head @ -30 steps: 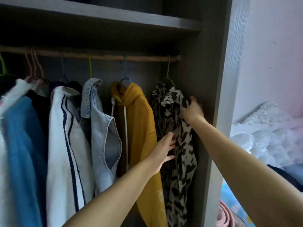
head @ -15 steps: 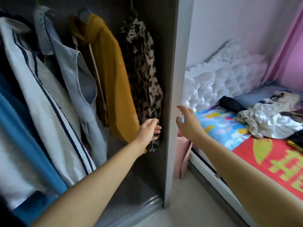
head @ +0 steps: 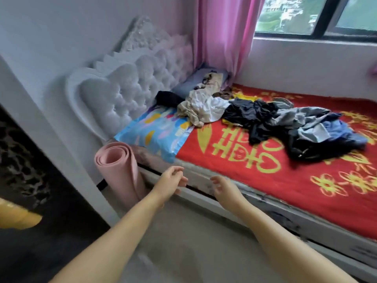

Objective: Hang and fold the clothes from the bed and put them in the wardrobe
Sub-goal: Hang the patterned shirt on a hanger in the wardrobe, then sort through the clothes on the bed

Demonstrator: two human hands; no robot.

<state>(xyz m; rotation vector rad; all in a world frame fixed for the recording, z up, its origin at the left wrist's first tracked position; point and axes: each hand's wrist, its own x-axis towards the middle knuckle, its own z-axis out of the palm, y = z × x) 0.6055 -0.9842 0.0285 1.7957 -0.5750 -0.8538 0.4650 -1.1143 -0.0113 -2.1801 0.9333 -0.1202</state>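
Note:
A loose heap of clothes (head: 271,121) lies on the bed (head: 306,176), which has a red cover with yellow print. The heap holds beige and white pieces at its left, and black, grey and blue ones toward the right. My left hand (head: 170,180) and my right hand (head: 221,185) hover side by side in front of the bed's near edge, fingers loosely curled, holding nothing. At the far left stands the wardrobe (head: 61,160), with the leopard-print garment (head: 22,160) and a yellow sleeve (head: 18,217) showing inside.
A rolled pink mat (head: 120,172) stands between the wardrobe side and the bed. A blue patterned pillow (head: 157,135) lies by the white tufted headboard (head: 126,86). A pink curtain (head: 222,33) hangs beside the window (head: 318,15). Pale floor (head: 183,252) lies below my arms.
My view has swung from the wardrobe rail to the bed. Both hands left the leopard-print garment and now hang free near the bed's edge.

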